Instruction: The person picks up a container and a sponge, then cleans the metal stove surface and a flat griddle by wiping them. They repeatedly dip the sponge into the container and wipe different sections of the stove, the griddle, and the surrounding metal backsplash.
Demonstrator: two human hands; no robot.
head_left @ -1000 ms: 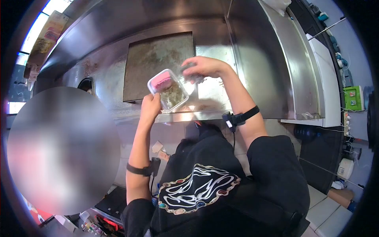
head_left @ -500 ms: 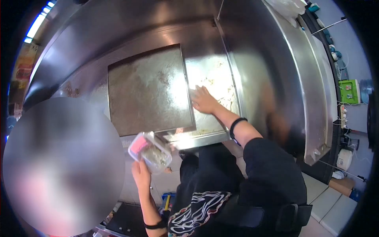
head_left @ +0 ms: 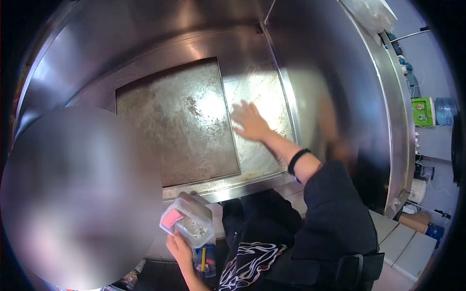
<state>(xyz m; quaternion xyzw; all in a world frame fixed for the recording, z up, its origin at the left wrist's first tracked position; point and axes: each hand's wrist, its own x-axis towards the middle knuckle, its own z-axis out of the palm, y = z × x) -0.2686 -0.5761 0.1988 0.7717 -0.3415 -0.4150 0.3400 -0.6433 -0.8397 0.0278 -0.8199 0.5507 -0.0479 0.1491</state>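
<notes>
My left hand (head_left: 179,247) grips a clear plastic container (head_left: 206,225) by its near edge, low in front of the steel counter. Inside it lie a pink piece (head_left: 171,218), perhaps a sponge or cloth, and some small bits. My right hand (head_left: 251,122) has its fingers spread, palm down, over the shiny steel strip (head_left: 259,157) right of a large dark metal plate (head_left: 179,126). Its fingertips overlap the plate's right edge in this view, and nothing shows in its grasp.
Tall steel walls (head_left: 335,72) enclose the counter at the back and right. A blurred round patch covers the left side. A green box (head_left: 423,111) and a large water bottle (head_left: 444,111) stand far right. Below the container is a yellow-handled item (head_left: 203,259).
The container in my left hand has shifted slightly down and turned. My right hand stays over the strip, its fingers more spread. The strip beside it shows fewer scattered bits.
</notes>
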